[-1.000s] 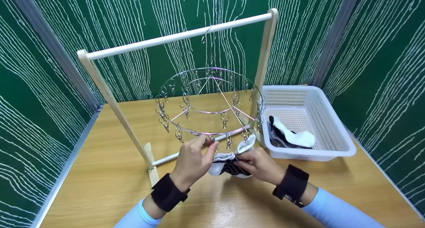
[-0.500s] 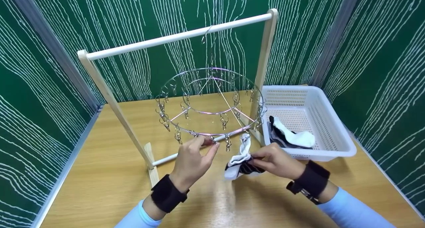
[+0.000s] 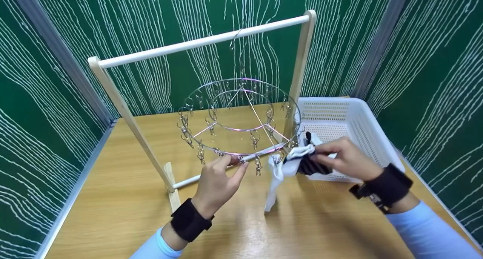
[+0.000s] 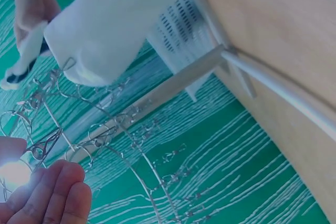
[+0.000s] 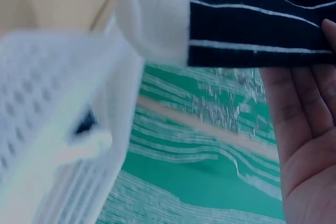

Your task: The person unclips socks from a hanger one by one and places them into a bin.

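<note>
My left hand (image 3: 220, 185) pinches a metal clip (image 4: 44, 148) at the front of the round wire hanger (image 3: 234, 154). In the head view my right hand (image 3: 349, 159) grips a black sock with thin white stripes and white parts (image 3: 315, 167), held near the basket's front left. The striped sock (image 5: 252, 22) spans the top of the right wrist view. A white sock (image 3: 272, 191) hangs from a clip at the hanger's front right, left of the striped one. It fills the upper part of the left wrist view, slightly blurred.
The hanger hooks over the white top bar (image 3: 203, 42) of a wooden stand (image 3: 128, 117). Several clips dangle around its two rings. A white perforated basket (image 3: 371, 127) stands at the right, its contents largely covered by my right hand and the sock. Green white-streaked walls enclose the table (image 3: 113, 213).
My right hand has carried the striped sock right and upward, away from the hanger's front. The white sock now hangs apart in plain sight. My left hand stays at its clip.
</note>
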A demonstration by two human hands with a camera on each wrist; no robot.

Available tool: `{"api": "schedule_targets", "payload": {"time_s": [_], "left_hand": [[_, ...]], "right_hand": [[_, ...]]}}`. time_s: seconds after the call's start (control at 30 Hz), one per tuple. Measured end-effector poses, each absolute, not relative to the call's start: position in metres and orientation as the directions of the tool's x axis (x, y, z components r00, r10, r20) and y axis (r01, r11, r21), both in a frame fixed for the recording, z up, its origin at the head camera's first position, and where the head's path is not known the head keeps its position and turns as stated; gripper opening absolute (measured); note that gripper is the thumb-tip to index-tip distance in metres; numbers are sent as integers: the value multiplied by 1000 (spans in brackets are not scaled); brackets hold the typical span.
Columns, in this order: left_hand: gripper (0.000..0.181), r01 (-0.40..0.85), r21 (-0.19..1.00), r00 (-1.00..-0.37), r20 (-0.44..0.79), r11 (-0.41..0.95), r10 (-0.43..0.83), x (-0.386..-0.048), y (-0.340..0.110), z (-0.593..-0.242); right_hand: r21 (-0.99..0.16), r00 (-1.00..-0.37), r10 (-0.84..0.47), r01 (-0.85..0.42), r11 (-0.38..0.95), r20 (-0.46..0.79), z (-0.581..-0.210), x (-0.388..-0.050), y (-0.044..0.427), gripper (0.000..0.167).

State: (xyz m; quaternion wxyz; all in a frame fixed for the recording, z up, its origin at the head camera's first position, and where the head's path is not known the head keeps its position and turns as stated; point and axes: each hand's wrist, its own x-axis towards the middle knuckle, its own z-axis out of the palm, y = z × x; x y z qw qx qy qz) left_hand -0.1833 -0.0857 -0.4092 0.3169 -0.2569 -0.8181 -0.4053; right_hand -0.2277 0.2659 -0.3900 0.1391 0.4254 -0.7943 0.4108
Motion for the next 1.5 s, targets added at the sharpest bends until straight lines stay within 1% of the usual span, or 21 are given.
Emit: {"api": "schedule_targets", "payload": {"time_s": [0.2, 0.37, 0.47, 0.6, 0.7, 0.77, 0.9, 1.0, 1.07, 1.27, 1.33, 1.4, 1.5], "left_hand": [[11, 684, 501, -663, 730, 531, 166, -184, -86, -410], [11, 678, 506, -670, 723, 533, 167, -183, -87, -410], [11, 676, 508, -672, 722, 533, 165, -183, -87, -410], [11, 679, 503, -670, 723, 535, 170, -184, -87, -409], [10, 681, 500, -669, 722, 536, 177, -184, -87, -408], [10, 681, 499, -670, 720, 536, 180, -184, -87, -408], [10, 682, 488, -662, 728, 545, 177, -184, -87, -407], [10, 681, 480, -658, 732, 552, 176, -185, -87, -408], [10, 681, 484, -662, 728, 550, 179, -185, -87, -408], [10, 676, 493, -672, 718, 548, 181, -184, -87, -407], [10, 675, 493, -672, 718, 548, 181, -185, -88, -407], [10, 676, 493, -672, 718, 548, 181, -185, -88, -408], [10, 676, 495, -673, 717, 546, 183, -185, -88, -408]], "right_hand": [[-585, -727, -470, -684, 435, 501, -375, -237, 287, 14], [-600, -802, -410, -598, 531, 435, -366, -252, 303, 11], [-585, -829, -383, -559, 587, 407, -361, -262, 312, 10], [-524, -832, -362, -549, 651, 422, -356, -277, 322, 7], [-475, -828, -357, -545, 691, 431, -355, -287, 328, 12], [-431, -831, -359, -534, 728, 424, -355, -295, 332, 20], [-322, -828, -374, -519, 792, 417, -358, -309, 339, 24], [-282, -848, -365, -485, 828, 384, -361, -317, 344, 25], [-270, -872, -345, -445, 854, 348, -364, -322, 345, 25], [-199, -923, -294, -346, 917, 249, -377, -336, 345, 36], [-171, -932, -284, -324, 930, 224, -382, -340, 343, 36], [-151, -943, -275, -304, 941, 187, -388, -342, 340, 30], [-117, -947, -297, -310, 943, 119, -397, -344, 332, 20]]}}
